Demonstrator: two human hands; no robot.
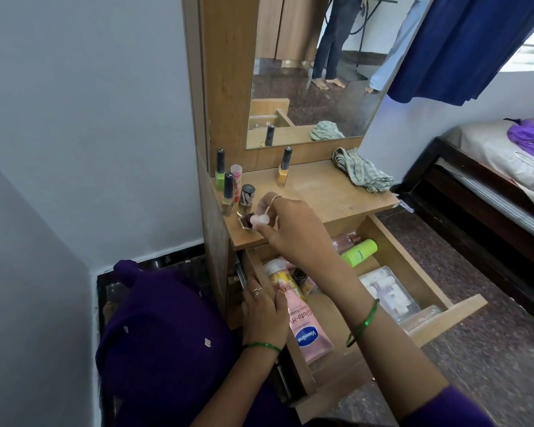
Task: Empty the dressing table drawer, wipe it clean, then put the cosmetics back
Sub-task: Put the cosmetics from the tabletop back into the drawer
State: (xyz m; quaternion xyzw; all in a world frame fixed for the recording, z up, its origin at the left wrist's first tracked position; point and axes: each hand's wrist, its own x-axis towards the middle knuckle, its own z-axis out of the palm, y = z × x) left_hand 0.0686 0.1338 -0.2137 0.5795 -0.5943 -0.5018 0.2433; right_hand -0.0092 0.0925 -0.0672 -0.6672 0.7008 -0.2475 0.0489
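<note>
The wooden drawer (pixel 413 263) of the dressing table is pulled open. Inside lie a pink Vaseline tube (pixel 305 328), a green bottle (pixel 359 252), a clear pouch of small items (pixel 389 294) and other cosmetics. My right hand (pixel 293 229) pinches a small nail polish bottle with a white cap (pixel 256 220) at the left front of the table top (pixel 321 192), beside several upright nail polish bottles (pixel 228 186). My left hand (pixel 264 312) grips the drawer's left wall, thumb inside. A yellow polish bottle (pixel 283 171) stands apart near the mirror.
A checked cloth (pixel 363 171) lies crumpled at the table top's back right. The mirror (pixel 315 72) rises behind, reflecting standing people. A bed (pixel 500 180) stands to the right, a blue curtain (pixel 463 44) above it. White walls close the left side.
</note>
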